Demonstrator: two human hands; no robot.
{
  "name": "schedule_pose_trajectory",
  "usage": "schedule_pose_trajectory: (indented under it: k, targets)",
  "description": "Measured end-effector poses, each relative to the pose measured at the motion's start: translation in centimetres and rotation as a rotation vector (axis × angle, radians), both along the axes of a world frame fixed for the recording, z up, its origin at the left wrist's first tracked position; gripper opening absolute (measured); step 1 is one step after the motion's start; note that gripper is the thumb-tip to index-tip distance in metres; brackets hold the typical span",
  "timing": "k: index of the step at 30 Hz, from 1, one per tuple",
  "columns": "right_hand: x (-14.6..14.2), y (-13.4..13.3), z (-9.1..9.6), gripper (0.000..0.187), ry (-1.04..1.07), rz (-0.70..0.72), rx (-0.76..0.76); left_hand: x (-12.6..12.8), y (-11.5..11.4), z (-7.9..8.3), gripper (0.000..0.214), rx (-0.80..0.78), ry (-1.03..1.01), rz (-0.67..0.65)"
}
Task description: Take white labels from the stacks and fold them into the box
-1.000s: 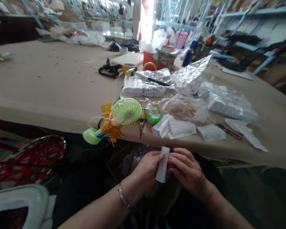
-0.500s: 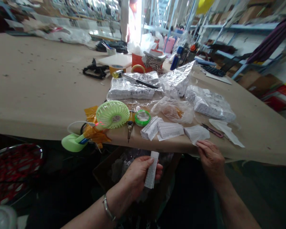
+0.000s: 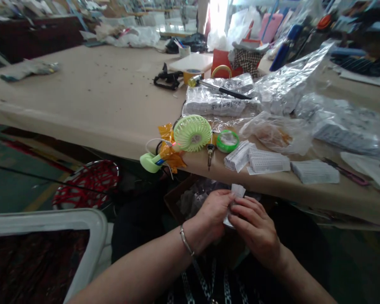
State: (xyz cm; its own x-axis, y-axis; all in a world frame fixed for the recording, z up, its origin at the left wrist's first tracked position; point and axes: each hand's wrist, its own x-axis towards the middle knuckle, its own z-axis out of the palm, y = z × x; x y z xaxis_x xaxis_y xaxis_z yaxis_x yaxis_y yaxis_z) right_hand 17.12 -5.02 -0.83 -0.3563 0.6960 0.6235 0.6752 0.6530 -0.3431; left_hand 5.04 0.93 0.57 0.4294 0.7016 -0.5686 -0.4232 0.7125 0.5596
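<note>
Below the table's front edge, my left hand (image 3: 215, 211) grips a small stack of white printed labels (image 3: 238, 191), thumb on top. Against the same labels, my right hand (image 3: 255, 223) has its fingers closed over their right side, partly covering them. On the table edge above lie a fanned bundle of labels (image 3: 240, 156), a second spread bundle (image 3: 268, 161) and a third, neater stack (image 3: 315, 171). Small pink-handled snips (image 3: 348, 174) rest to the right of that stack.
A green fan (image 3: 193, 133) is taped at the table edge, beside a soldering-iron-like tool (image 3: 210, 155) and a green round container (image 3: 227, 141). Behind are plastic-wrapped label packs (image 3: 213, 103) with a hammer (image 3: 221, 89) on top. A white-rimmed bin (image 3: 98, 228) stands lower left.
My right hand has left the rightmost label stack on the table and come to the labels in my left hand. The view has turned left, bringing the bin into sight.
</note>
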Motion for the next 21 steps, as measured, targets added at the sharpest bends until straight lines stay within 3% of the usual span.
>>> schedule_pose_trajectory:
  k: [3,16,21]
  targets:
    - [-0.14,0.00,-0.60,0.021,-0.049,-0.019,-0.022,-0.28,0.01,-0.37,0.017,-0.030,0.037,0.053]
    - [0.51,-0.04,-0.60,0.021,-0.113,0.020,-0.059,-0.71,-0.45,-0.31,0.031,-0.003,-0.040,0.066]
    - [0.54,-0.43,-0.55,0.030,-0.082,0.052,-0.103,-0.88,-0.54,-0.44,0.027,0.006,-0.056,-0.014]
